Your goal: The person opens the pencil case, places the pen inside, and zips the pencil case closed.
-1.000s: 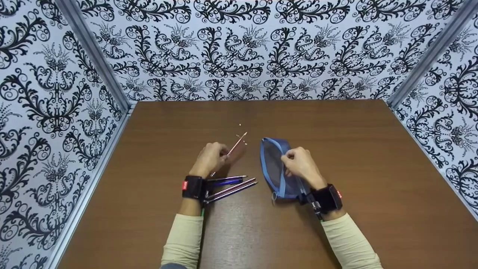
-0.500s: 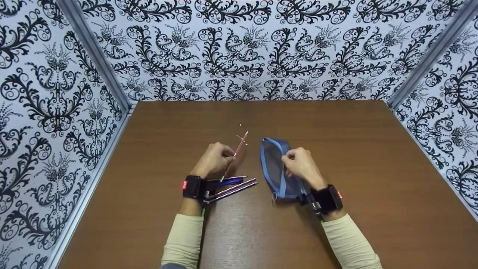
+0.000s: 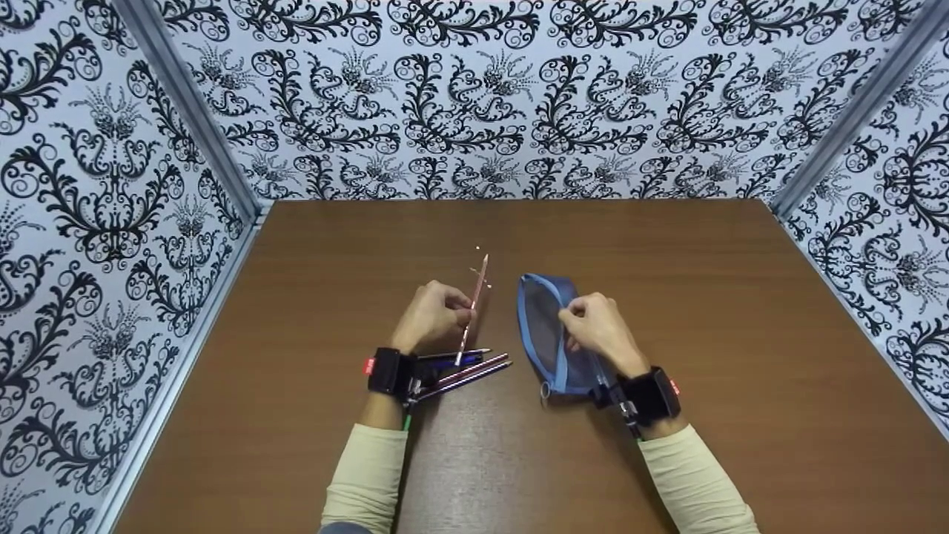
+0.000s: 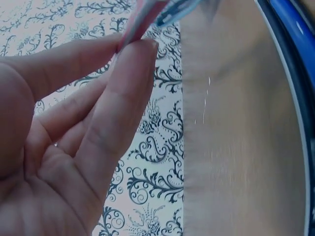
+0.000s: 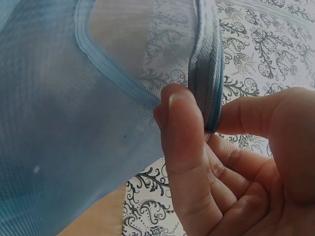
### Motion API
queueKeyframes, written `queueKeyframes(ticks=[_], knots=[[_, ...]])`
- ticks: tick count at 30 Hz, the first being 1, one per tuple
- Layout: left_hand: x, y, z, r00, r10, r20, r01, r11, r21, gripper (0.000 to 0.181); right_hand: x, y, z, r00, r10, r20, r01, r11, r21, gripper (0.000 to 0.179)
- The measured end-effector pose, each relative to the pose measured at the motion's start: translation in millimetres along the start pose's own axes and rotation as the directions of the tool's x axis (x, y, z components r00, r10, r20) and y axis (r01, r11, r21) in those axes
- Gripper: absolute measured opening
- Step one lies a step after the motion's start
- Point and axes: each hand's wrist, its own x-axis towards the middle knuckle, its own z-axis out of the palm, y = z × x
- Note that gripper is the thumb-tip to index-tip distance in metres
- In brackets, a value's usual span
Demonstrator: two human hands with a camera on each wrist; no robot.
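Note:
My left hand pinches a pink pencil between thumb and fingers, its sharpened tip toward the back wall and its other end over the loose writing tools. In the left wrist view the pencil shows only in part, at the fingertips. A blue mesh zip pouch stands unzipped to the right. My right hand pinches the zipper edge on its right side, holding the mouth wide. Close up in the right wrist view, thumb and fingers grip the zipper band.
Below my left hand lie a pink striped pencil, a dark striped pencil and a blue pen, their left ends hidden by the wrist strap. Small pale bits dot the brown table. Patterned walls enclose it.
My left hand has shifted slightly right with the pink pencil, which has turned more upright in the view, its lower end swinging right. My right hand and the pouch have stayed put.

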Motion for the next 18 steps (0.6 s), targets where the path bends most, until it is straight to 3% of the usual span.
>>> queueKeyframes(ticks=[12,18], knots=[[2.2,3.0,3.6,1.0,-0.027,-0.01,0.027,0.999,-0.027,0.011,0.3,0.1,-0.7,1.0,0.012,0.012,-0.012,1.0,0.015,0.025],[1.9,2.9,4.9,0.997,-0.079,0.015,0.081,0.99,-0.112,0.011,-0.2,0.0,-0.5,1.0,0.02,0.015,-0.021,1.0,0.018,0.024]])
